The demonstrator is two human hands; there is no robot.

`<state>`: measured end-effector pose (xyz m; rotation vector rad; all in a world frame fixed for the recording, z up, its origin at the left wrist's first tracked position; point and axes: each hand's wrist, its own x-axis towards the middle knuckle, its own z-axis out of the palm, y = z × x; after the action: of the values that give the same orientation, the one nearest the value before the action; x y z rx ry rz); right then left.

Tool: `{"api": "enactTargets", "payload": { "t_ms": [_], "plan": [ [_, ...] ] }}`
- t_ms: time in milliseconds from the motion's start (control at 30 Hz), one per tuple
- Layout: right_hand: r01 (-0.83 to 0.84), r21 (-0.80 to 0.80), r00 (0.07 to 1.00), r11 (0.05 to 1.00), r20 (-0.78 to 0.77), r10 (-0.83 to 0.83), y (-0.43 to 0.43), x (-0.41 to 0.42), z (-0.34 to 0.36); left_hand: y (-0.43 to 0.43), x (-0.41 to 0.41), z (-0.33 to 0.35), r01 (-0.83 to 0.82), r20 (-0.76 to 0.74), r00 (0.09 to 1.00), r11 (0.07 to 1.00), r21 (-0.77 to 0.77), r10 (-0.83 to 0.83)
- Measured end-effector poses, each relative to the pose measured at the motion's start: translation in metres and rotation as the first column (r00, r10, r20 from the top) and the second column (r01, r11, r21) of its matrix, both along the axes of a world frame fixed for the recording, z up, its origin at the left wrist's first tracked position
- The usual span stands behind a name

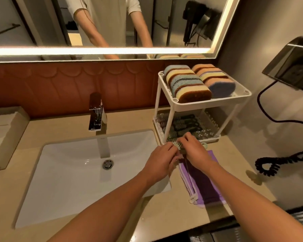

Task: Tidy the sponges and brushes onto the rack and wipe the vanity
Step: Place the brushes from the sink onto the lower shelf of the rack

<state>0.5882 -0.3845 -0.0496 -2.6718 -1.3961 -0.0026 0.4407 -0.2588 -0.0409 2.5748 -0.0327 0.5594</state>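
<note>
Left grip (pixel 162 158): grasping brush (pixel 177 145)
Right grip (pixel 194 151): grasping brush too
Brush: at rack's (pixel 205 103) lower front edge, above cloth (pixel 205 186)

Held brush (pixel 176 144) mostly hidden by fingers (pixel 171 148); lower-shelf brushes (pixel 184 124) indistinct; tissue box (pixel 5 130) cut off left.

Beige vanity (pixel 164 215): white rack (pixel 208 103), purple cloth (pixel 205 186), box (pixel 9 137).

Two bare arms reach forward from the lower edge, the left forearm (pixel 112 203) and right forearm (pixel 252 194) converging. The left hand (pixel 160 161) and right hand (pixel 194 151) meet knuckles up, fingers curled, together gripping a small pale green bristled brush (pixel 177 145). The right hand sits slightly farther forward.
</note>
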Motion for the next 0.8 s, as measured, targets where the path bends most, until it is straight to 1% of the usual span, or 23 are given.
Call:
{"api": "enactTargets", "payload": {
  "t_ms": [100,233,333,433,533,700,800],
  "plan": [
    [0.052,-0.013,0.999,0.999,0.011,-0.052,-0.012,0.026,-0.001,-0.014,0.019,-0.003,-0.014,0.019,1.000,1.000,-0.025,0.015],
    [0.102,-0.001,0.995,0.995,0.005,-0.102,-0.016,0.059,-0.001,-0.014,0.046,-0.013,-0.018,-0.011,1.000,1.000,0.003,0.019],
    [0.129,-0.060,0.992,0.990,0.001,-0.129,-0.008,0.078,-0.001,-0.008,0.063,-0.012,0.000,-0.035,0.999,0.999,0.040,0.002],
    [0.137,-0.118,0.989,0.983,-0.033,-0.142,0.002,0.094,-0.005,-0.003,0.077,-0.010,-0.003,-0.062,0.998,1.000,0.020,0.004],
    [0.180,-0.120,0.974,0.976,-0.118,-0.194,0.006,0.104,-0.010,-0.003,0.085,-0.016,-0.010,-0.077,0.997,1.000,-0.011,0.009],
    [0.205,-0.125,0.966,0.971,-0.136,-0.221,0.006,0.113,-0.021,-0.006,0.088,-0.025,-0.026,-0.113,0.993,0.999,-0.027,0.023],
    [0.182,-0.097,0.971,0.979,-0.138,-0.194,0.003,0.115,-0.030,-0.009,0.088,-0.027,-0.035,-0.135,0.990,0.999,-0.034,0.030]
  ]
}}
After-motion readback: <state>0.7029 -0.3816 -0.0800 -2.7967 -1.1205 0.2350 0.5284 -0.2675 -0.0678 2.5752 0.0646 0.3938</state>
